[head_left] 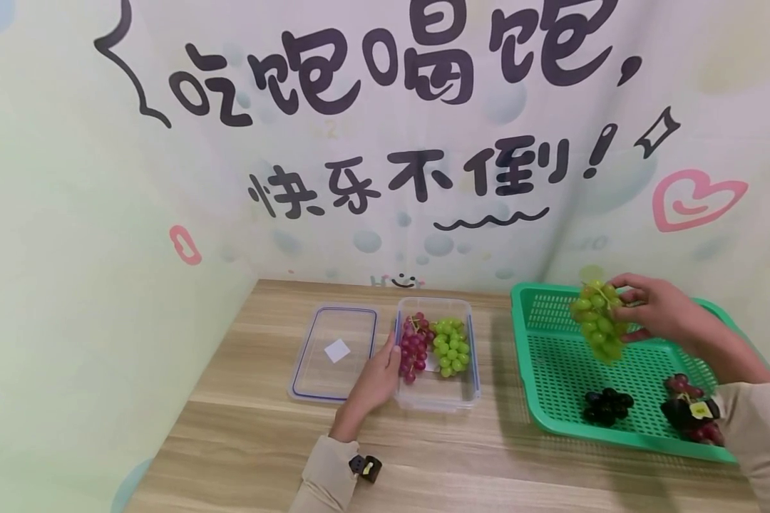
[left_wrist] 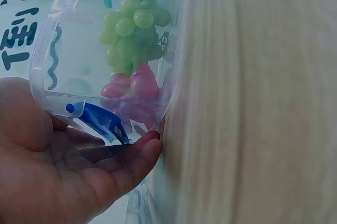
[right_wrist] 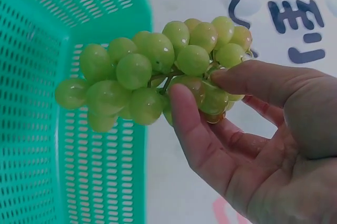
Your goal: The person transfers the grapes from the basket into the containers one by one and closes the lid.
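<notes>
My left hand [head_left: 377, 376] holds the left side of a clear plastic container [head_left: 436, 404]; in the left wrist view its fingers bend beside a blue latch [left_wrist: 102, 121]. Inside the container lie a red grape bunch [head_left: 414, 349] and a green grape bunch [head_left: 451, 349], side by side. Above a green plastic basket [head_left: 526, 356], my right hand [head_left: 664, 313] pinches another bunch of green grapes [right_wrist: 131, 79] between thumb and fingers. That bunch hangs clear of the basket floor. Dark grapes [head_left: 607, 406] and more red grapes [head_left: 683, 388] lie in the basket, the latter partly behind my wrist.
A clear lid [head_left: 314, 356] with a blue seal and a white square on it lies flat on the wooden table [head_left: 244, 420], left of the container. A printed curtain [head_left: 359, 242] rises behind the table's far edge.
</notes>
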`<action>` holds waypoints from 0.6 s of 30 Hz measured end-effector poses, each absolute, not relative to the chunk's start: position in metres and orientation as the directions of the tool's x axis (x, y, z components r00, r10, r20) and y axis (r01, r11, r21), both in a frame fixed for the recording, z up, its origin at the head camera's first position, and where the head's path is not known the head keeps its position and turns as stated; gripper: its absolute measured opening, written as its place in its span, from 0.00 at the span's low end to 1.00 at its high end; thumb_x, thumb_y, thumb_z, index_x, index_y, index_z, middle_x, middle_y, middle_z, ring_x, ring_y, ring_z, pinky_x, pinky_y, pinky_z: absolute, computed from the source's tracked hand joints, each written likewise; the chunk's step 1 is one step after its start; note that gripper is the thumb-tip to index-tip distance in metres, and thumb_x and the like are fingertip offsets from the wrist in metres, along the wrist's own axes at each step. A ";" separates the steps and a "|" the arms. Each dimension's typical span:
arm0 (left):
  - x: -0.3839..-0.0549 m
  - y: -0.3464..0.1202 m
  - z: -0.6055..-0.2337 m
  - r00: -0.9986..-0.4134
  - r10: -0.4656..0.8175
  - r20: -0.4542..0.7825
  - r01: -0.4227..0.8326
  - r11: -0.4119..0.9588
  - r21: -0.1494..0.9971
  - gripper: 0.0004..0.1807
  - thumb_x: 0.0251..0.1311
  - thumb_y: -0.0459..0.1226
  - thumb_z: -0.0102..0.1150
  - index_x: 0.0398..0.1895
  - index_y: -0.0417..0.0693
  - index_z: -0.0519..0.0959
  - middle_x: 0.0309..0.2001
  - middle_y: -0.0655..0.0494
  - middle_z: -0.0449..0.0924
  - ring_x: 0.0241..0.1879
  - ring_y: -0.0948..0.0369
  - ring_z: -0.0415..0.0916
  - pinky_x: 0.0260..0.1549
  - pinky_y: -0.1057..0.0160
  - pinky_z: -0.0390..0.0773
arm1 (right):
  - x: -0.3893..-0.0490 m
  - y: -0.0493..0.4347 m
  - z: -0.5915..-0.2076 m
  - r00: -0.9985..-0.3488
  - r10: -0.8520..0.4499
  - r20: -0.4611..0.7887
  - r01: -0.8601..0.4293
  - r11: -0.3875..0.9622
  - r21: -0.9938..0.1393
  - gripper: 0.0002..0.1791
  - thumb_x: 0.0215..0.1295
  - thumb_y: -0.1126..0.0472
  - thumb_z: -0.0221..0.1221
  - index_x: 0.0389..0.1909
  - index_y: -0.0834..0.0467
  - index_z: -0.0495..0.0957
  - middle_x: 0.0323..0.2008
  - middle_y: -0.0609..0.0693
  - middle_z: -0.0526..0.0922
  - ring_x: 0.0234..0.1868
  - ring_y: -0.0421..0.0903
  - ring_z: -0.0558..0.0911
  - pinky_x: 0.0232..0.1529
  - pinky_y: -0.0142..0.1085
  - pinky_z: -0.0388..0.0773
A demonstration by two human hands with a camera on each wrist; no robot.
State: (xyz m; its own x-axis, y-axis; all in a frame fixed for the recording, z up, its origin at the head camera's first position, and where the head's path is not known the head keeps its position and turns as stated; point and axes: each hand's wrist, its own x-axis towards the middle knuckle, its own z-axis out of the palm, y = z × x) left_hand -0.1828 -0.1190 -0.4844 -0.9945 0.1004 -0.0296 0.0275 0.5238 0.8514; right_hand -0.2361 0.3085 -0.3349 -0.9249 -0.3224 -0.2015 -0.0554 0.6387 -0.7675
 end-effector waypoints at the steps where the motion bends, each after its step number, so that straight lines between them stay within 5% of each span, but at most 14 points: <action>1: -0.183 -0.119 -0.484 -0.994 0.102 -0.030 0.028 0.523 0.852 0.30 0.80 0.44 0.30 0.77 0.37 0.49 0.75 0.40 0.55 0.66 0.42 0.66 0.63 0.45 0.70 | -0.236 0.306 -0.334 -0.925 -0.323 -0.198 -0.056 0.634 -0.771 0.23 0.76 0.65 0.50 0.65 0.68 0.58 0.50 0.67 0.76 0.40 0.46 0.85 0.37 0.44 0.87; 12: -0.183 -0.118 -0.483 -0.993 0.110 -0.031 0.031 0.524 0.851 0.30 0.80 0.44 0.29 0.77 0.37 0.48 0.75 0.40 0.54 0.74 0.43 0.53 0.72 0.45 0.55 | -0.235 0.279 -0.319 -0.920 -0.352 -0.171 -0.099 0.632 -0.769 0.23 0.75 0.64 0.53 0.66 0.65 0.62 0.56 0.71 0.73 0.43 0.49 0.85 0.38 0.43 0.87; 18: -0.182 -0.118 -0.483 -0.994 0.107 -0.031 0.030 0.527 0.849 0.30 0.80 0.44 0.30 0.77 0.37 0.49 0.75 0.40 0.54 0.74 0.43 0.53 0.71 0.45 0.55 | -0.234 0.263 -0.314 -0.917 -0.366 -0.156 -0.117 0.622 -0.774 0.22 0.73 0.65 0.54 0.65 0.65 0.65 0.55 0.70 0.75 0.43 0.51 0.85 0.37 0.45 0.87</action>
